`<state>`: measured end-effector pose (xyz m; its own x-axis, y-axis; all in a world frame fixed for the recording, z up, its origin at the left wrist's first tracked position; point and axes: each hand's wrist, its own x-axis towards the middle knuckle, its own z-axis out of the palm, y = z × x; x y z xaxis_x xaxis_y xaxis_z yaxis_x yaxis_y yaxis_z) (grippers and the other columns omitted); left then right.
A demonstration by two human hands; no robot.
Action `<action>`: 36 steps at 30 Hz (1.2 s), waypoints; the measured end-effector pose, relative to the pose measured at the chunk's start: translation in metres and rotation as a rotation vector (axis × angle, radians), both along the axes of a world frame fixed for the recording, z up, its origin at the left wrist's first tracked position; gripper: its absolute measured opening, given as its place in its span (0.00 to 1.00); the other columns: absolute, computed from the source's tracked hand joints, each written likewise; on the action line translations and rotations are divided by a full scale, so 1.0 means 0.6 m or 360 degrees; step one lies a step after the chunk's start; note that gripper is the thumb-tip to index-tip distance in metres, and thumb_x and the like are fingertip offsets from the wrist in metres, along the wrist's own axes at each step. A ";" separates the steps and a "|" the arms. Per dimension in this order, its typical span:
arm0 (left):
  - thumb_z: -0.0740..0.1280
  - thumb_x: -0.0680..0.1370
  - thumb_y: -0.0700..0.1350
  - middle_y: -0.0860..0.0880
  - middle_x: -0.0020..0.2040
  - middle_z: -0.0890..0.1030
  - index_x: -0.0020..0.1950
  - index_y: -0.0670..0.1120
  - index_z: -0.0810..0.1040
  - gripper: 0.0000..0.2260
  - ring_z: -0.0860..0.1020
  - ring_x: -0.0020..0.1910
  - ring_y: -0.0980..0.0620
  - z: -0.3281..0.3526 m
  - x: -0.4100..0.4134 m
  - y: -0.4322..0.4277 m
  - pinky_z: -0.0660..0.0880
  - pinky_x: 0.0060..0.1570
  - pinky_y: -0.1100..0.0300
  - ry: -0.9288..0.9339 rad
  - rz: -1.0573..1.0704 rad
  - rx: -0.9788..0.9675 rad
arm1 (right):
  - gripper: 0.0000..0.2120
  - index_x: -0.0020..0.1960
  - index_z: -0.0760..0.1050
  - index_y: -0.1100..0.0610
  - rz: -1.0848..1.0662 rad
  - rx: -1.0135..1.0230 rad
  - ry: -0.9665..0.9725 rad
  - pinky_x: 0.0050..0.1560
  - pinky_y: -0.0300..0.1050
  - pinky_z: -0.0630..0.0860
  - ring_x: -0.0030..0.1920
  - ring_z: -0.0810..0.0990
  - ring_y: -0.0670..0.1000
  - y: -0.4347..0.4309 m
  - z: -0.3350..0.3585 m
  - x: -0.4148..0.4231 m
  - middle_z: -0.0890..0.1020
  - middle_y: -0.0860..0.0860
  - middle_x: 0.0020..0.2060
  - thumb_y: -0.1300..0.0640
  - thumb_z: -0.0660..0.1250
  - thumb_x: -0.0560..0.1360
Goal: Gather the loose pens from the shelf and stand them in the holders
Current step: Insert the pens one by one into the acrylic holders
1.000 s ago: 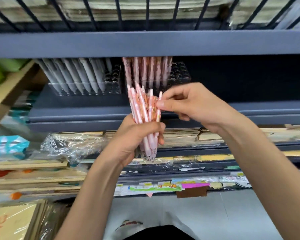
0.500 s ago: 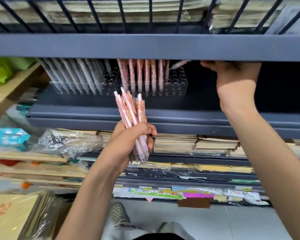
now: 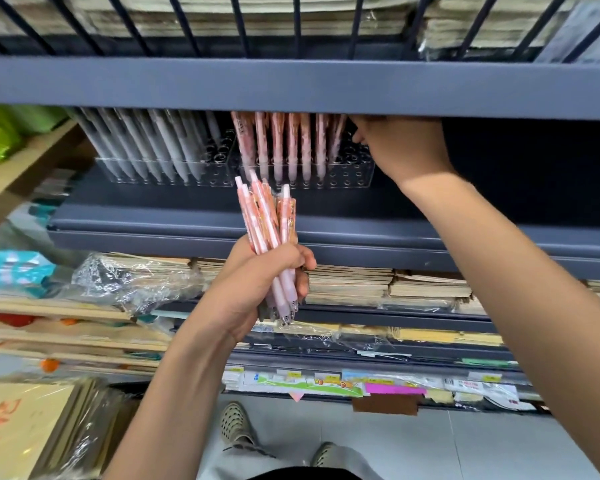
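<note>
Left hand (image 3: 253, 285) is gripping a bundle of pink pens (image 3: 269, 223), fingers curled tight round the lower barrels. Tips are pointing down, clicker ends fanning upward, the bundle tilting slightly left. It is hovering in front of the grey shelf (image 3: 174, 220), just below the holders and not touching them.

Right hand (image 3: 406, 150) is sitting high at the right end of the right-hand clear holder (image 3: 355, 174), with the wrist bent. The fingers are disappearing behind the upper shelf beam (image 3: 291, 88). The thumb is showing beside a slanted pink pen at the end of the row, but I cannot tell whether the hand is pinching that pen or is slack.

A row of pink pens (image 3: 278, 143) is standing in the right-hand holder, filling its left and middle; the holes at its right front are showing bare. Just beside it on the left, a second clear holder (image 3: 219, 174) is carrying pale grey pens (image 3: 146, 143), all leaning left.

Below the shelf, stacked notebooks (image 3: 350, 285) are lying on their sides, with crumpled clear plastic wrap (image 3: 129, 275) to their left. The person's shoes (image 3: 236, 424) are showing on the tiled floor at the bottom.
</note>
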<state>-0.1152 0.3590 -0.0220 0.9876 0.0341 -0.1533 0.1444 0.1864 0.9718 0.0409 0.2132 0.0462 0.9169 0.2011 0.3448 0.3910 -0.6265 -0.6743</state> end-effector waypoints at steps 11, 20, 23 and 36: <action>0.71 0.63 0.44 0.46 0.35 0.79 0.34 0.54 0.83 0.05 0.74 0.27 0.50 -0.008 -0.001 -0.006 0.72 0.32 0.58 0.0005 -0.0046 -0.0017 | 0.13 0.36 0.67 0.43 0.0014 0.0069 0.0238 0.52 0.40 0.66 0.47 0.74 0.45 0.017 0.010 -0.002 0.77 0.43 0.43 0.48 0.59 0.80; 0.73 0.63 0.45 0.44 0.32 0.74 0.37 0.50 0.78 0.06 0.71 0.26 0.48 -0.014 0.002 -0.017 0.63 0.34 0.54 0.0070 0.0026 0.0047 | 0.04 0.42 0.81 0.48 0.0434 0.0415 0.0404 0.31 0.27 0.70 0.29 0.75 0.33 -0.003 -0.003 -0.084 0.80 0.37 0.30 0.49 0.73 0.72; 0.72 0.68 0.44 0.49 0.29 0.73 0.41 0.45 0.72 0.09 0.72 0.26 0.50 -0.020 0.006 -0.019 0.64 0.33 0.56 0.0054 0.0042 0.0073 | 0.06 0.45 0.83 0.51 0.0629 0.0268 0.0500 0.23 0.24 0.64 0.24 0.73 0.33 -0.014 -0.012 -0.105 0.77 0.35 0.24 0.49 0.72 0.73; 0.75 0.64 0.50 0.49 0.27 0.74 0.30 0.53 0.78 0.08 0.70 0.28 0.47 -0.008 0.013 -0.025 0.64 0.41 0.43 0.0117 0.0040 0.0083 | 0.09 0.43 0.81 0.55 0.0649 0.0372 0.0685 0.24 0.35 0.68 0.26 0.73 0.42 -0.025 -0.016 -0.113 0.82 0.49 0.34 0.52 0.77 0.68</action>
<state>-0.1075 0.3442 -0.0269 0.9725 0.0684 -0.2227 0.2116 0.1404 0.9672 -0.0268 0.1980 0.0369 0.8486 0.5275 0.0397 0.2308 -0.3018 -0.9250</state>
